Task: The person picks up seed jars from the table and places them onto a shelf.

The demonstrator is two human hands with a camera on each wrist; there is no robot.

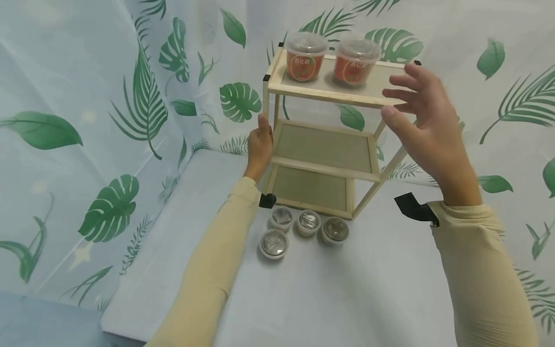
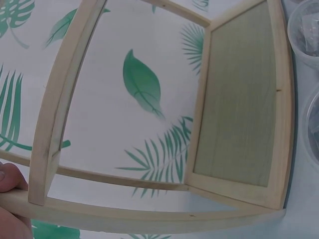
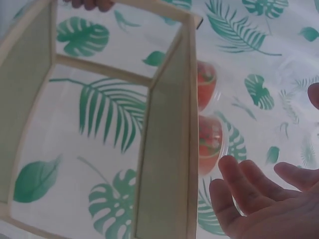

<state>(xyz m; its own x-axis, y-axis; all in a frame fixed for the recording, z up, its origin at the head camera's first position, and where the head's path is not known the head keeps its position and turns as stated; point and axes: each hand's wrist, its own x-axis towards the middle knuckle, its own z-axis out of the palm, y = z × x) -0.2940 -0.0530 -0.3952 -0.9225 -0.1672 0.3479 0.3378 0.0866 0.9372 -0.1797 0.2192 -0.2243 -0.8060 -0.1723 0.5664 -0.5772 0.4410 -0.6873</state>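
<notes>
A three-tier wooden shelf rack (image 1: pixel 323 168) with greenish panels stands on the white table. My left hand (image 1: pixel 260 147) grips its left post, and the fingers (image 2: pixel 12 219) show around the wood in the left wrist view. Two clear-lidded plastic tubs with red labels stand on the top tier, a left tub (image 1: pixel 305 58) and a right tub (image 1: pixel 355 61). My right hand (image 1: pixel 427 113) is raised by the top tier's right end, fingers spread and holding nothing. In the right wrist view this right hand (image 3: pixel 274 204) is apart from the rack and tubs.
Several small round lidded cups (image 1: pixel 274 244) sit on the white table (image 1: pixel 368 289) in front of the rack's bottom tier. A leaf-printed curtain (image 1: pixel 104 96) hangs behind and to the left. The table's left edge runs beside my left forearm.
</notes>
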